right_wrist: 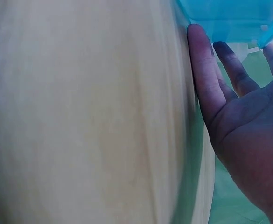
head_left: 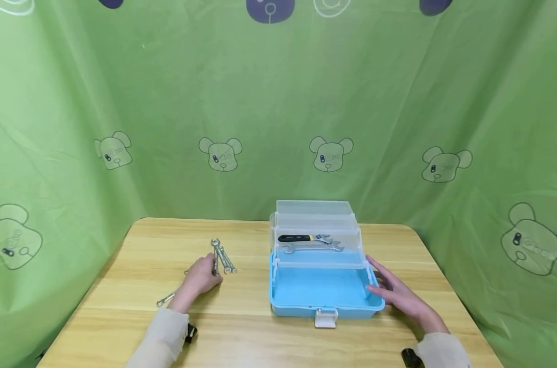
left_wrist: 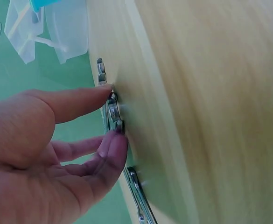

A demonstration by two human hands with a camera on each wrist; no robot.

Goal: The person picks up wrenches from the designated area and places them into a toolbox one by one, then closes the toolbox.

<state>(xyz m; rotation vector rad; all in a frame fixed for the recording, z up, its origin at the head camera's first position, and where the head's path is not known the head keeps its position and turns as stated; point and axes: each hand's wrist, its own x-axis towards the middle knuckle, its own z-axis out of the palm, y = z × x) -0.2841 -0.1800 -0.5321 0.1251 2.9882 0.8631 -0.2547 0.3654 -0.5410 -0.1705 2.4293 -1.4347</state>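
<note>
At the left of the table my left hand (head_left: 201, 276) pinches a silver wrench (left_wrist: 114, 109) between thumb and fingertips, low over the tabletop. More silver wrenches (head_left: 223, 258) lie just beyond those fingers. Another wrench (head_left: 165, 299) is on the table behind the hand, partly covered by it. My right hand (head_left: 400, 296) rests with extended fingers against the right side of a blue toolbox (head_left: 297, 311). The box's lid is up. An adjustable wrench with a black handle (head_left: 296, 238) and a silver open-end wrench (head_left: 312, 247) lie in its clear raised tray.
The wooden table (head_left: 241, 337) is enclosed by a green curtain (head_left: 269, 92) at the back and sides. A white latch (head_left: 326, 318) hangs at the toolbox's front. Clear tiers (head_left: 312, 207) stand raised at the back of the box.
</note>
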